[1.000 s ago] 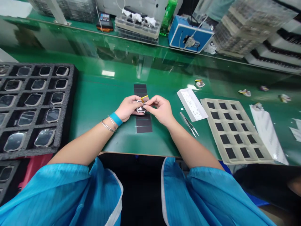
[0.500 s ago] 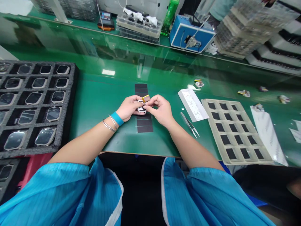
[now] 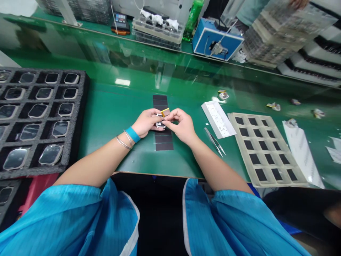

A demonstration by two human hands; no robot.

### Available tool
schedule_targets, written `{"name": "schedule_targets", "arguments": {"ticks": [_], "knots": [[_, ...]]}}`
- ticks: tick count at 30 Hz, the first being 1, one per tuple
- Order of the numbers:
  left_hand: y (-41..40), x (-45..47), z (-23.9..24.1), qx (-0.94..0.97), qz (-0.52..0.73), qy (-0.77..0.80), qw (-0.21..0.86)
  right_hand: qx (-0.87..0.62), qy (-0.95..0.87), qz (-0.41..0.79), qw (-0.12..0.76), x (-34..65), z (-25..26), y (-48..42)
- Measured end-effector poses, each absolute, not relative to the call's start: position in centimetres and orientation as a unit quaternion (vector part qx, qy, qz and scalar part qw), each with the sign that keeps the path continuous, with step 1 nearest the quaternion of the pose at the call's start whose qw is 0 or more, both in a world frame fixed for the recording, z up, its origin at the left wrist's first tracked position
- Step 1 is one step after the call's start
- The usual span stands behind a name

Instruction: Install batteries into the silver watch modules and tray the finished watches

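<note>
Pinching a small silver watch frame [image 3: 160,123] in the curled fingers of the left hand [image 3: 146,122], just above a strip of black pads [image 3: 163,142] on the green worktop [image 3: 112,113]. Gripping the same frame from the other side with the closed right hand [image 3: 181,125], fingertips [image 3: 167,121] touching it, and a flat dark piece edged in yellow [image 3: 165,112] showing just beyond. Lying just beside the right forearm: steel tweezers [image 3: 214,141], pointing away from the hands. Sitting further right: a white box tray [image 3: 218,119] and a beige tray with black squares [image 3: 266,149]. Filling the left side: a black foam tray [image 3: 84,106] holding rows of rounded-square watch glasses.
</note>
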State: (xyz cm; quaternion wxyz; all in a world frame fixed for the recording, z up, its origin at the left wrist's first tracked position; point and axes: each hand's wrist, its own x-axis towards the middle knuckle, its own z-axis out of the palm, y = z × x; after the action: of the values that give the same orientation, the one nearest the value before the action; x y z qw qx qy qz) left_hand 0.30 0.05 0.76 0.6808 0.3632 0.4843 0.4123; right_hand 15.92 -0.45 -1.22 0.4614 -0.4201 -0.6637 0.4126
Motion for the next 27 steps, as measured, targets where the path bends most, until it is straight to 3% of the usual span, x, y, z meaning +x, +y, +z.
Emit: {"name": "schedule_targets", "arguments": {"ticks": [4,12,14,20,27], "knots": [[0.0,0.3,0.7,0.358,0.414,0.481,0.685,-0.434,-0.705,0.332,0.452,15.7,-1.2,-0.8],[-0.1,-0.5,0.6,0.378,0.414,0.475,0.678,-0.487,-0.789,0.139,0.348,15.0,-0.2,-1.2],[0.0,-0.6,0.6,0.398,0.391,0.472,0.682,-0.508,-0.763,0.151,0.37,15.4,-0.3,-0.7],[-0.4,-0.4,1.2,0.42,0.371,0.476,0.678,-0.456,-0.687,0.362,0.434,16.2,-0.9,0.2],[-0.2,-0.5,1.5,0.398,0.354,0.447,0.719,-0.482,-0.678,0.303,0.466,16.0,-0.7,-0.1]]}}
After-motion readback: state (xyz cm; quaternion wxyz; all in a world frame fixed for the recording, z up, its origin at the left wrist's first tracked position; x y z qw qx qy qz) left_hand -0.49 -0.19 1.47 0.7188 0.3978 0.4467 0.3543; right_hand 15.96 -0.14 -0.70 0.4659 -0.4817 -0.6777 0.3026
